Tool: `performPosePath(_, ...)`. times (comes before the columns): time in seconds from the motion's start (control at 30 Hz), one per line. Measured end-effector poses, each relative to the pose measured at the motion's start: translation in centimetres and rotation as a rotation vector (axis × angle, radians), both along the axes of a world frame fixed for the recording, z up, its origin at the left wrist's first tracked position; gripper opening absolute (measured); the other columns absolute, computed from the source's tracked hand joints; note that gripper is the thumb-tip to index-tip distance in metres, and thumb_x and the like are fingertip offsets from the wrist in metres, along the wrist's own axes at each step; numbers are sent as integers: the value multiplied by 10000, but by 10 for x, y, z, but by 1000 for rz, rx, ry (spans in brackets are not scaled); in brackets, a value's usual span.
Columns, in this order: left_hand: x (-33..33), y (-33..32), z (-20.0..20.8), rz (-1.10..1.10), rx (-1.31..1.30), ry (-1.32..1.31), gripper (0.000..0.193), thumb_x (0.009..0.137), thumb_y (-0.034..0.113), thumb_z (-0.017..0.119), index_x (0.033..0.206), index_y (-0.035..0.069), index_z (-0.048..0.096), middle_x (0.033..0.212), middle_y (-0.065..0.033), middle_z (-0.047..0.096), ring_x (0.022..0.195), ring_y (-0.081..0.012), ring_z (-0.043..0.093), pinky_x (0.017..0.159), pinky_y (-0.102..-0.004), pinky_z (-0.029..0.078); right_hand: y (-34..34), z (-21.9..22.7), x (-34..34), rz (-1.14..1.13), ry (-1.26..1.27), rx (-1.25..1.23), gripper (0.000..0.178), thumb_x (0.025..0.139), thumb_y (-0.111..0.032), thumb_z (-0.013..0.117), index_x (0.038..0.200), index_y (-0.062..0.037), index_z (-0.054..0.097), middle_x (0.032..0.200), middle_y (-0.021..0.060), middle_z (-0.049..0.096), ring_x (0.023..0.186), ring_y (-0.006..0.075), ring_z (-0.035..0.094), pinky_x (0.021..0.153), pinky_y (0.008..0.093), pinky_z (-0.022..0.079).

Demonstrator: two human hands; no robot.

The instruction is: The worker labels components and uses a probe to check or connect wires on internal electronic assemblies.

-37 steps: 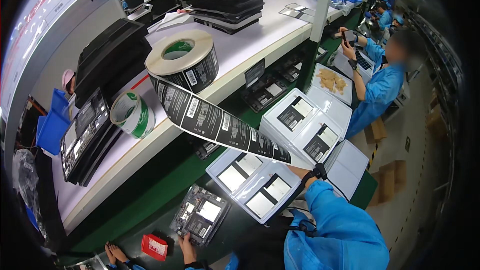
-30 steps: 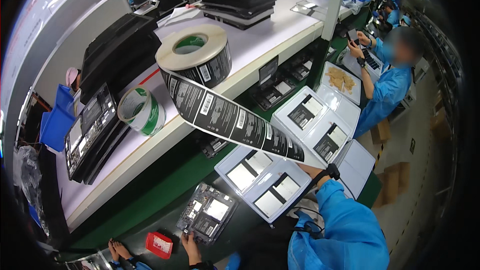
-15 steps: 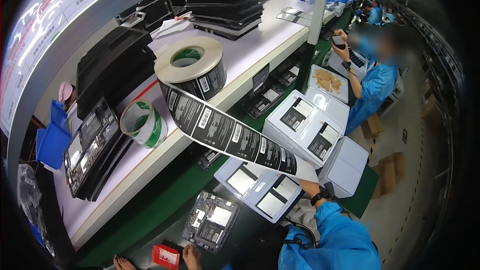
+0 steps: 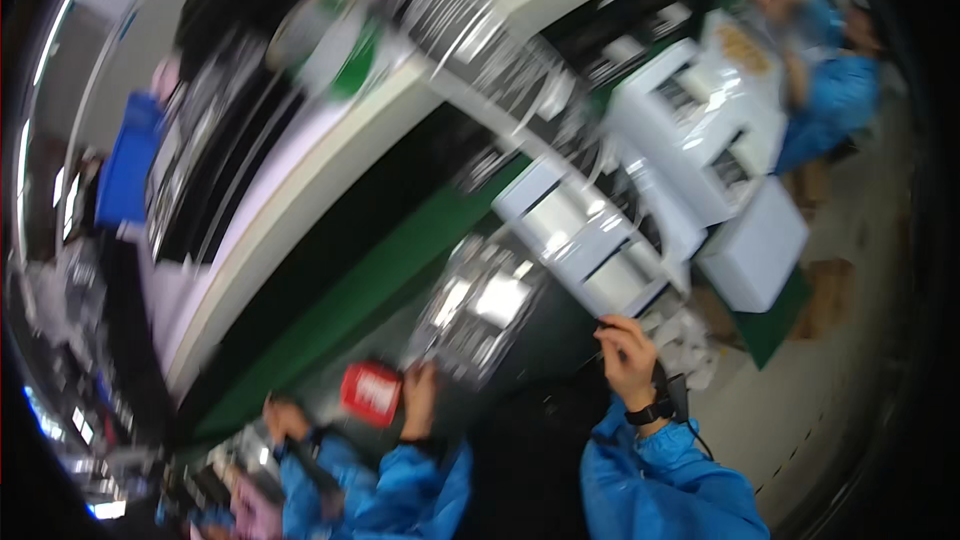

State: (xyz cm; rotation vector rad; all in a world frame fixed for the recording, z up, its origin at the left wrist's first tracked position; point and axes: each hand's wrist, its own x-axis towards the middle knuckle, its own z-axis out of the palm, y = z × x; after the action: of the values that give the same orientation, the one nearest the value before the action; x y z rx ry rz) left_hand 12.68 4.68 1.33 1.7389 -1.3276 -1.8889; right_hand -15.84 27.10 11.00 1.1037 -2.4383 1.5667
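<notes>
My right hand (image 4: 628, 358) is raised beside the pale tray (image 4: 560, 270), thumb and fingers pinched together. A tiny dark bit shows at its fingertips, too small to name. My left hand (image 4: 418, 402) is blurred, between a red container (image 4: 371, 394) and the lower corner of an opened device (image 4: 480, 310) with bare inner parts. Whether its fingers grip the device's edge cannot be told. The black-and-white label strip (image 4: 500, 55) stretches from the upper middle toward the trays, smeared by motion.
A co-worker's hand (image 4: 287, 420) in blue sleeves lies left of the red container. White trays (image 4: 690, 130) stand stacked at right, before another person in blue (image 4: 835, 100). A green-and-white tape roll (image 4: 335, 45) and blue bin (image 4: 130, 160) stand along the pale shelf (image 4: 290, 200).
The view has swung and blurred. My right hand has come away from the label strip's free end and now sits below it. More of both forearms shows.
</notes>
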Motion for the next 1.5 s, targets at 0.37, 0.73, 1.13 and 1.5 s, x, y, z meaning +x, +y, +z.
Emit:
performPosePath(0.37, 28, 11, -22, 235, -183, 29, 513, 1028, 344, 542, 1414, 19, 449, 1392, -111, 505, 1252, -208, 518, 978, -345, 471, -119, -54, 22, 174, -284, 258, 218, 977, -109, 590, 1137, 9, 678, 928, 162, 700, 815, 283, 662, 755, 350, 494)
performPosePath(0.73, -34, -30, -96, 531, -421, 560, 664, 1083, 422, 221, 1188, -95, 624, 1277, -214, 631, 1266, -301, 536, 1111, -391, 354, -208, -127, -22, 319, -313, 603, 424, 1029, -308, 514, 1267, 31, 603, 1061, 218, 701, 998, 293, 661, 906, 342, 475)
performPosePath(1.13, -43, -46, -94, 328, -379, 586, 879, 1064, 512, 94, 743, -71, 669, 871, -217, 703, 917, -360, 637, 897, -424, 481, -134, -110, -1, 100, -392, 690, 360, 1033, -219, 522, 1124, 123, 591, 978, 278, 672, 888, 307, 629, 849, 416, 471)
performPosePath(1.5, -226, -229, -66, -246, -652, -173, 624, 835, 404, 758, 1123, -130, 613, 990, -190, 716, 931, -243, 710, 815, -322, 548, -96, -73, 29, 332, -789, 62, 335, 1010, -244, 515, 1048, 65, 640, 946, 178, 700, 852, 241, 697, 782, 345, 542)
